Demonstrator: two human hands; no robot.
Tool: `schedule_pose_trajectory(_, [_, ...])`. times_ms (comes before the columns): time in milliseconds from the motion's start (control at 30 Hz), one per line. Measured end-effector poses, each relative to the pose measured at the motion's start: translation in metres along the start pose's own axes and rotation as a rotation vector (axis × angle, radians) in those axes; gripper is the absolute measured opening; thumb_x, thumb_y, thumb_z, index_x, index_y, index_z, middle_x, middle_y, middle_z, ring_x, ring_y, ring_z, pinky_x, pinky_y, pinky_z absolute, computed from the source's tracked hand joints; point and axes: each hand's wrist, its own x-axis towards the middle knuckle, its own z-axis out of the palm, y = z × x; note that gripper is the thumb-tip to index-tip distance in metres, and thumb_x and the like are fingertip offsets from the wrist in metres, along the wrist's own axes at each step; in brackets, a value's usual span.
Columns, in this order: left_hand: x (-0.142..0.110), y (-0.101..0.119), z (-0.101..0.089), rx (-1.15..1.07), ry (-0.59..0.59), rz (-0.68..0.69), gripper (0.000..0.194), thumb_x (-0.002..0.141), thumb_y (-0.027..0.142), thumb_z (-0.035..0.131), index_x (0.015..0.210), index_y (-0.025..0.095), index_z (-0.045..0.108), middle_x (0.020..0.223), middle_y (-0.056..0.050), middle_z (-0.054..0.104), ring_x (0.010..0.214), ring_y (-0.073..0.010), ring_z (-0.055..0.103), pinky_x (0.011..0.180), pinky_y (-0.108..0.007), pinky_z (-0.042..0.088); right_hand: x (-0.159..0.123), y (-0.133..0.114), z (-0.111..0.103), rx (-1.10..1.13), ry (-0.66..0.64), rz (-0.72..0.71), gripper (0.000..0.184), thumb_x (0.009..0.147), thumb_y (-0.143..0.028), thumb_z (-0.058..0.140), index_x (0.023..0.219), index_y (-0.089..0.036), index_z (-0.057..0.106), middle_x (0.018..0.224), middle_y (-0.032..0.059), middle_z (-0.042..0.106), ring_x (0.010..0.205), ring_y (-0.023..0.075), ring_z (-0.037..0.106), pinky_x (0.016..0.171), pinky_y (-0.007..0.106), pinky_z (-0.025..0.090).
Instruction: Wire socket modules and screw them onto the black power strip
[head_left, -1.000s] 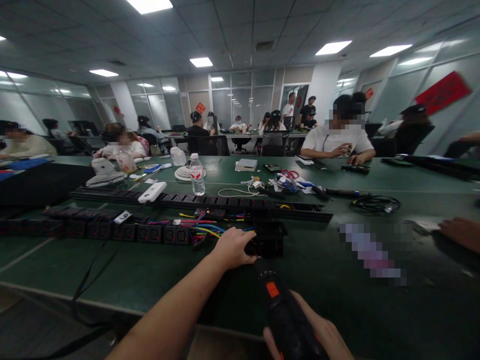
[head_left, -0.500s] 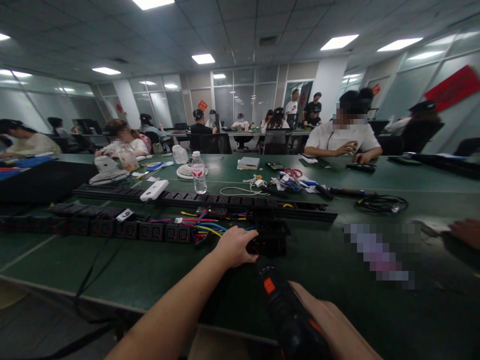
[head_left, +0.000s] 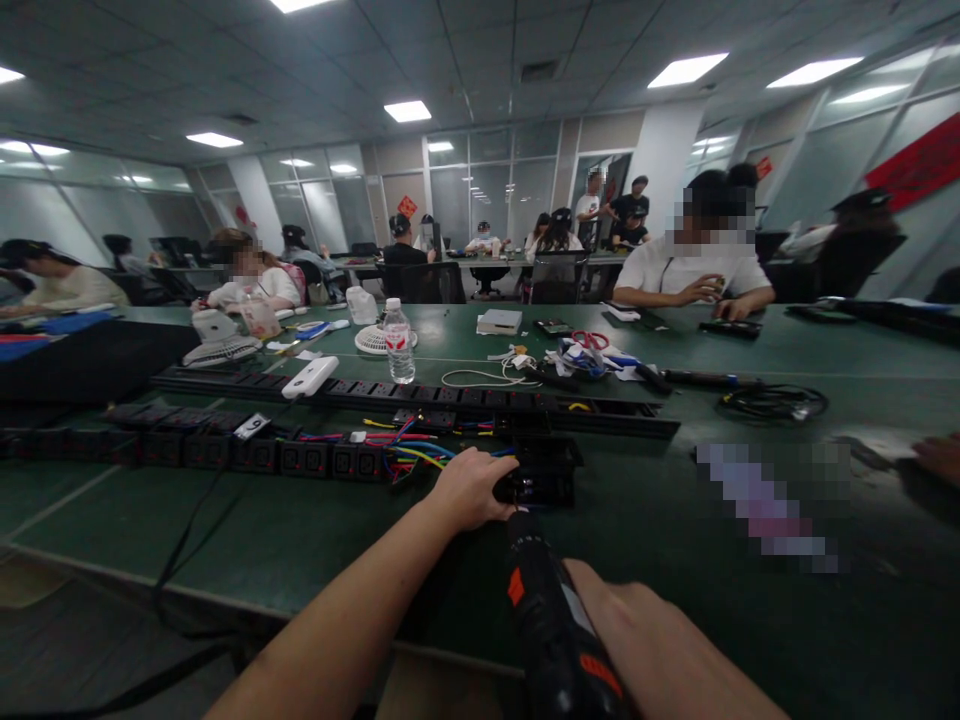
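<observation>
My left hand [head_left: 471, 490] is closed on the near left side of a black open-sided housing [head_left: 551, 485], thumb and fingers pinching its edge. Coloured wires [head_left: 421, 453] run from that housing into a long black power strip [head_left: 300, 460] lying to its left. In my right hand [head_left: 619, 615] is a black and orange power screwdriver [head_left: 551, 620], its nose pointing away from me at the housing's near side. The tip lies close to my left thumb; whether it touches a screw is too small to tell.
Behind lies a second long black strip [head_left: 487, 400], with a white device [head_left: 310, 377] and a water bottle [head_left: 400, 343] by it. Scissors [head_left: 590, 341] and a coiled black cable [head_left: 772, 402] are farther right. A co-worker [head_left: 694, 260] sits across the green table [head_left: 675, 620]; another person's hand [head_left: 937, 455] shows at right.
My right hand and the rear of the screwdriver have swung left, so the tool stands straighter and shows more of its side. My left hand keeps its hold on the housing. The view has turned slightly left.
</observation>
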Motion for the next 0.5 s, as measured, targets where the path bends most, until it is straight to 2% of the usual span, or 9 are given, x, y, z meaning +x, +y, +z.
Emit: schedule_pose_trajectory(500, [-0.0007, 0.0014, -0.0013, 0.014, 0.0, 0.001, 0.057, 0.075, 0.059, 0.067, 0.117, 0.022, 0.058, 0.097, -0.006, 0.069, 0.088, -0.0242, 0.063, 0.081, -0.035, 0.045, 0.001, -0.0019, -0.0024, -0.058, -0.007, 0.0, 0.047, 0.069, -0.023, 0.071, 0.115, -0.015, 0.062, 0.105, 0.0158, 0.069, 0.096, 0.0319, 0.066, 0.083, 0.041, 0.051])
